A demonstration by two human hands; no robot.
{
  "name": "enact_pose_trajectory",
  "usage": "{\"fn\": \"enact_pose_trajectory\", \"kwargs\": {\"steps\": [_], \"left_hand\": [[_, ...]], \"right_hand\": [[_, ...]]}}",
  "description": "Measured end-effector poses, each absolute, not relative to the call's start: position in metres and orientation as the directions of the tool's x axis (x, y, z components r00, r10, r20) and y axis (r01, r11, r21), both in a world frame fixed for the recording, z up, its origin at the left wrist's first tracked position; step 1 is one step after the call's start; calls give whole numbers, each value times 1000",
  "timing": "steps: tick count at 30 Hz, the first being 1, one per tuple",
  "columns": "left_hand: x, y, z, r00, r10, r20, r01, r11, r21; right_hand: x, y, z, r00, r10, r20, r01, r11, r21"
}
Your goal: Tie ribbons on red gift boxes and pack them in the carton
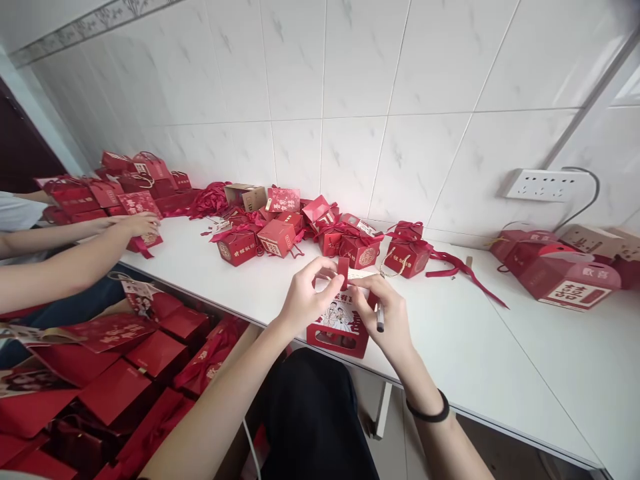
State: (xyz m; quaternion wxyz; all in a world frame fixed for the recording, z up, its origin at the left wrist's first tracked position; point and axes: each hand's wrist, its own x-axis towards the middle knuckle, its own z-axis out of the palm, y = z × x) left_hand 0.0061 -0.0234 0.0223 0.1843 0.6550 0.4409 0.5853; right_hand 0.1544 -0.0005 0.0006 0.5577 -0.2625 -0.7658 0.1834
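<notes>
A red gift box (pixel 334 341) with a white panel of drawn figures and a cut-out window stands at the table's front edge. Above its top, my left hand (pixel 314 293) pinches a short red ribbon (pixel 343 272) between thumb and fingers. My right hand (pixel 384 310) is closed, its fingertips at the base of that ribbon and the box top. A grey and black pen (pixel 381 317) is tucked in the right hand, pointing down. My fingers hide part of the box top.
Several small red boxes (pixel 277 237) with ribbons line the wall. A loose ribbon (pixel 470 272) and larger boxes (pixel 575 283) lie to the right. A co-worker's hand (pixel 143 225) touches a red box at left. Stacked red boxes (pixel 117 387) fill the lower left.
</notes>
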Motion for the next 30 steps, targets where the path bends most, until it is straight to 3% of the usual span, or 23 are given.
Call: {"fn": "enact_pose_trajectory", "kwargs": {"steps": [4, 11, 17, 30], "left_hand": [[8, -22, 13, -157, 769, 620, 286, -565, 774], [7, -25, 16, -12, 720, 694, 484, -603, 634], [4, -24, 19, 21, 786, 617, 433, -564, 703], [0, -27, 24, 36, 843, 537, 389, -506, 770]], "right_hand": [[152, -4, -4, -186, 635, 750, 220, 771, -598], [149, -5, -1, -168, 616, 769, 313, 774, -551], [149, -10, 4, -168, 567, 807, 421, 781, -461], [146, -9, -2, -129, 609, 782, 359, 764, -536]]}}
